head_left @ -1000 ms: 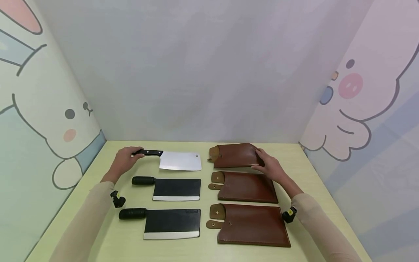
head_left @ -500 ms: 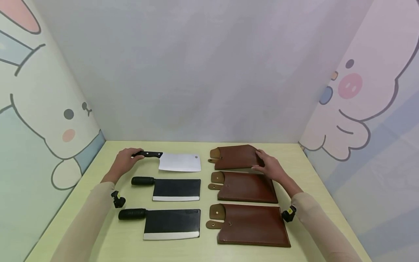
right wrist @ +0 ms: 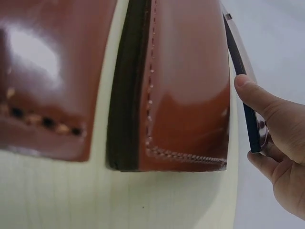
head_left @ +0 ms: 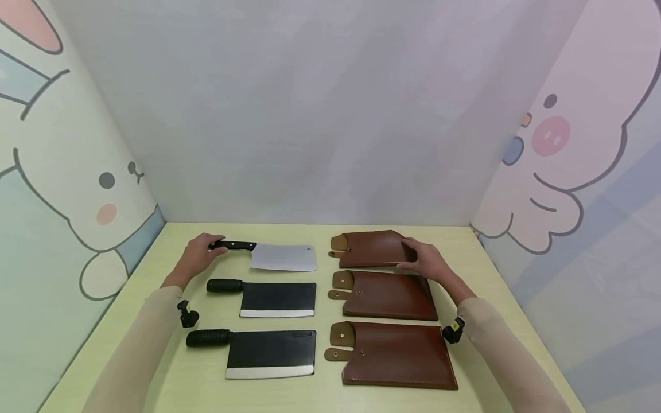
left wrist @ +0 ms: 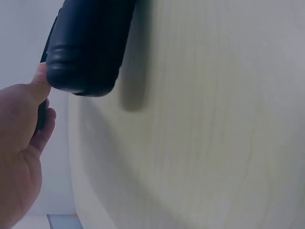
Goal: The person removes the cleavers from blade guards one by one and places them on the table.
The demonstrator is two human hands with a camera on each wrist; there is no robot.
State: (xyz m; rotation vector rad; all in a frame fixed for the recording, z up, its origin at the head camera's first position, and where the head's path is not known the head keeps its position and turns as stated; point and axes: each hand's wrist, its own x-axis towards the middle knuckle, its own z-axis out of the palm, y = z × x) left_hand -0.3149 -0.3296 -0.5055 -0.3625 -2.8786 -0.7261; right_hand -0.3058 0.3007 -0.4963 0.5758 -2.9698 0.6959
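At the back left of the table, my left hand (head_left: 196,256) pinches the black riveted handle of a cleaver (head_left: 284,257) with a bright steel blade pointing right. My right hand (head_left: 427,261) grips the right end of the smallest brown leather knife sheath (head_left: 372,248), its tan flap facing the cleaver. In the right wrist view, thumb and fingers of the right hand (right wrist: 286,138) pinch that sheath (right wrist: 249,119) from both sides. The left wrist view has the left hand (left wrist: 19,148) on the cleaver handle, partly hidden behind a black knife handle (left wrist: 90,47).
Two dark-bladed cleavers, a middle one (head_left: 277,298) and a front one (head_left: 271,353), lie on the left. Two larger leather sheaths, middle (head_left: 389,295) and front (head_left: 400,354), lie opposite. A grey wall (head_left: 320,115) rises behind the pale table (head_left: 322,396).
The steel cleaver and the small sheath have both come down slightly toward the table, each still held. The other cleavers and sheaths stay where they were.
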